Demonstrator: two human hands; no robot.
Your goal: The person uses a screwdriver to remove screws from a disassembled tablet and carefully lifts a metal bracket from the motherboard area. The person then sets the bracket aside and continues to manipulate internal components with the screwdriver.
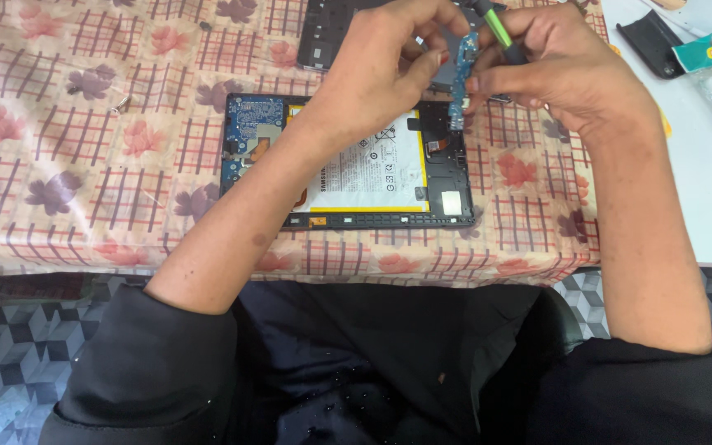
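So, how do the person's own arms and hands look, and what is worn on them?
Both arms are bare from the hands to above the elbows. Black sleeves are pushed up, the left sleeve and the right sleeve bunched near the upper arms. The left hand shows a red-painted thumbnail. The right hand has no glove; I see no rings, watch or bracelets.

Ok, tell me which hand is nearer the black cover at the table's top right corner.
Right. The right hand, gripping a green-handled tool, is just left of the black cover. The left hand, pinching the small blue circuit board, sits farther left, above the opened tablet.
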